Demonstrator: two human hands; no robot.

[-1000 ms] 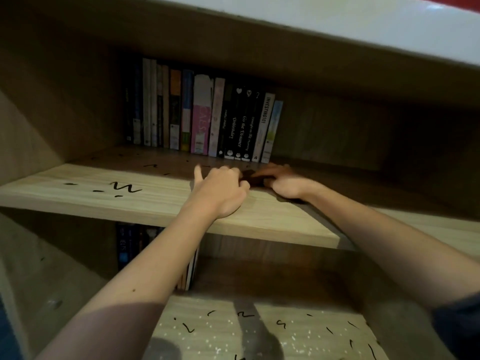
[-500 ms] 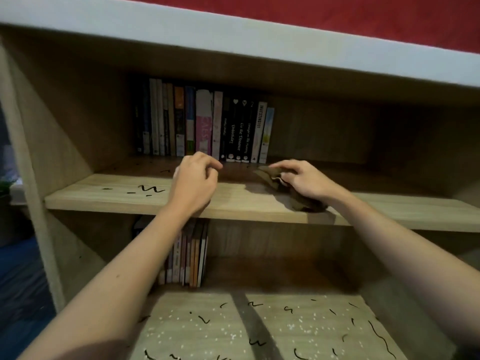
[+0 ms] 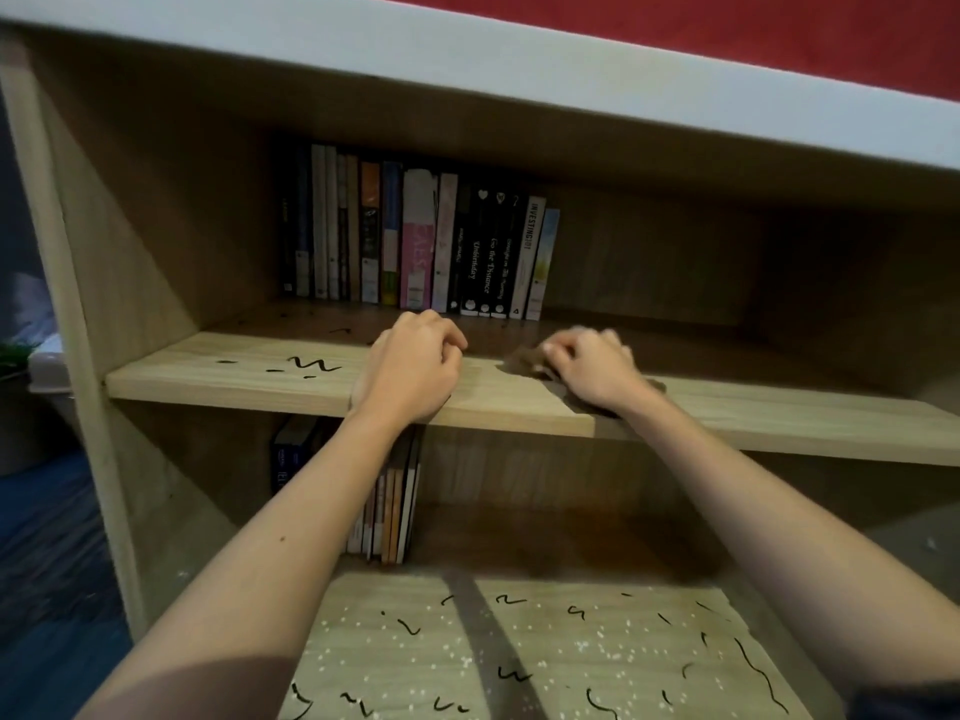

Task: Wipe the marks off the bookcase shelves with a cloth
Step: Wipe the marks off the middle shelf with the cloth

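The wooden bookcase's upper shelf carries black squiggle marks on its left part. My right hand grips a crumpled brown cloth and presses it on the shelf right of centre. My left hand lies curled in a fist at the shelf's front edge, between the marks and the cloth; I see nothing held in it. The lower shelf is covered with several black marks and white specks.
A row of upright books stands at the back of the upper shelf, just behind my hands. More books stand on the lower shelf at the left. The bookcase's side panel rises at the left.
My right hand has pulled away from my left and drawn the cloth to the right along the upper shelf. My view has backed off, so more of the bookcase shows.
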